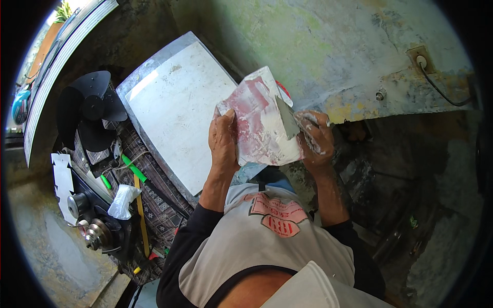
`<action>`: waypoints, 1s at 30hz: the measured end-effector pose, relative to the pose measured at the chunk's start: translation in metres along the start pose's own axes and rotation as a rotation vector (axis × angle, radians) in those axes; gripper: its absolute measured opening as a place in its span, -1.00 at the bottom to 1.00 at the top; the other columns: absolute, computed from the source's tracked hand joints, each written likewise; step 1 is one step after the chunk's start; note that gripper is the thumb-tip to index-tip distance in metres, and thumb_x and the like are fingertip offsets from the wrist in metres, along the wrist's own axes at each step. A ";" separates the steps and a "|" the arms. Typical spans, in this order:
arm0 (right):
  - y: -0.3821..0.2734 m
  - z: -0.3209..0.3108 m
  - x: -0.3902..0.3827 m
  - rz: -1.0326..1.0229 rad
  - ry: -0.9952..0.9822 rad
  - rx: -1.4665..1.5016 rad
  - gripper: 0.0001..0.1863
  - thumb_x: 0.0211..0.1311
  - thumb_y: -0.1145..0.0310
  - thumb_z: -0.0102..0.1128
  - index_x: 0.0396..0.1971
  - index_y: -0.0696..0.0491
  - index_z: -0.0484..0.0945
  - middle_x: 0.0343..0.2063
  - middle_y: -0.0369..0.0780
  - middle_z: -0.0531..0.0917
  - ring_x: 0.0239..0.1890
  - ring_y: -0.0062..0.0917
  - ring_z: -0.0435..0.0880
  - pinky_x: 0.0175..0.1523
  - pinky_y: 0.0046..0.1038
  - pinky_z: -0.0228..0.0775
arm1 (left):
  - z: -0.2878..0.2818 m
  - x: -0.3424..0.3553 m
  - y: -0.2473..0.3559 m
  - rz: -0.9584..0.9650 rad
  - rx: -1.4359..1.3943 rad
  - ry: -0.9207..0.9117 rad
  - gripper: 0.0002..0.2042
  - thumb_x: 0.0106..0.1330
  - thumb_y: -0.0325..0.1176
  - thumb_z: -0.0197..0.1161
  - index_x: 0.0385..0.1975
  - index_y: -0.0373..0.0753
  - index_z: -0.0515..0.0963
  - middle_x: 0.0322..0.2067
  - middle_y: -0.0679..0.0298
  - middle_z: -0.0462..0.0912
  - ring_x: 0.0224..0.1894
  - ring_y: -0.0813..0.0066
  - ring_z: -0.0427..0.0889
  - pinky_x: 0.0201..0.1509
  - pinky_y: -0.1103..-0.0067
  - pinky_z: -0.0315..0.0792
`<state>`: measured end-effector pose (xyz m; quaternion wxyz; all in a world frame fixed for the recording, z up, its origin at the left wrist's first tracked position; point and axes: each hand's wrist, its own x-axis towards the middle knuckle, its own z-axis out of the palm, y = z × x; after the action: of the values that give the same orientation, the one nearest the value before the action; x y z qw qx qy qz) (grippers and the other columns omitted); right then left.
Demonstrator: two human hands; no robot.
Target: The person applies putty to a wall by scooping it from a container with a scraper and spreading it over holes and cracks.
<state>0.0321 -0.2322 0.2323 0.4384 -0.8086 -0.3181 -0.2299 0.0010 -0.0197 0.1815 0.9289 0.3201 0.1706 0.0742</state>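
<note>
My left hand [223, 137] grips the left side of a boxy block [257, 120], its thumb on the upper face. That face is dull red, streaked and smeared with white paste. At the block's right edge, my right hand [318, 141] is closed on a flat grey scraper [288, 118], whose blade lies against the block. White paste coats the right fingers. Both hands hold these things up in front of my body. Behind the block a bit of a red and white rounded thing [284, 92] peeks out; the rest is hidden.
A large white board [177, 110] lies beyond my left hand. Further left are a black fan blade [92, 108], a green-handled tool [134, 168], a crumpled white plastic bag [124, 201] and a machine with a metal pulley [98, 235]. A corded plug [422, 61] sits in the wall socket.
</note>
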 end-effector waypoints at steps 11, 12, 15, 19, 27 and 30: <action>0.022 -0.007 -0.075 0.328 0.142 0.009 -0.73 0.36 0.63 0.29 0.03 0.22 0.62 -0.02 -0.09 0.62 0.05 -0.27 0.59 0.18 -0.27 0.46 | 0.029 -0.008 0.014 -0.068 -0.022 -0.087 -0.65 0.55 -0.20 0.08 0.13 -0.33 0.45 -0.03 0.21 0.65 0.03 0.45 0.69 0.16 0.46 0.62; 0.026 -0.016 -0.081 0.432 0.186 -0.010 -0.77 0.41 0.58 0.26 0.02 0.23 0.62 -0.01 -0.09 0.62 0.07 -0.32 0.59 0.20 -0.31 0.45 | 0.027 -0.005 0.011 -0.018 -0.073 -0.081 -0.69 0.56 -0.21 0.13 0.11 -0.30 0.45 -0.10 0.27 0.63 -0.05 0.50 0.66 0.07 0.50 0.62; 0.045 -0.035 -0.115 0.557 0.285 -0.064 -0.64 0.49 0.39 0.27 0.15 0.25 0.55 0.01 -0.09 0.63 -0.03 -0.42 0.66 0.06 -0.38 0.55 | 0.026 0.010 0.009 0.127 -0.031 -0.136 -0.70 0.57 -0.26 0.17 0.15 -0.26 0.44 -0.09 0.31 0.62 -0.08 0.55 0.65 0.03 0.52 0.61; 0.020 -0.034 -0.132 1.074 0.402 0.522 -0.35 0.52 0.18 0.24 0.42 0.20 0.29 -0.10 -0.17 0.68 -0.32 -0.54 0.70 -0.31 -0.40 0.62 | 0.051 0.016 0.024 0.256 -0.020 -0.236 -0.72 0.60 -0.34 0.14 0.21 -0.25 0.43 -0.01 0.28 0.64 0.01 0.55 0.65 0.09 0.57 0.55; -0.015 -0.094 -0.072 0.852 0.451 0.603 -0.58 0.54 0.27 0.20 0.22 0.20 0.48 -0.28 -0.22 0.71 -0.45 -0.70 0.55 -0.42 -0.59 0.39 | 0.109 0.020 0.019 0.581 0.191 -0.344 -0.73 0.64 -0.39 0.06 0.23 -0.29 0.37 0.03 0.22 0.61 0.02 0.54 0.59 0.13 0.54 0.50; -0.049 -0.102 -0.039 0.725 0.373 0.597 -0.60 0.44 0.45 0.30 0.20 0.22 0.50 -0.32 -0.24 0.67 -0.44 -0.72 0.54 -0.41 -0.61 0.35 | 0.107 0.014 0.020 0.631 0.306 -0.395 -0.72 0.64 -0.41 0.05 0.25 -0.29 0.33 0.03 0.21 0.60 0.03 0.54 0.58 0.13 0.53 0.50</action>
<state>-0.0398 -0.3115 0.2870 0.7516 -0.6514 0.0149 -0.1026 0.0527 -0.0611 0.2691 0.8170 0.4996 -0.1090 0.2666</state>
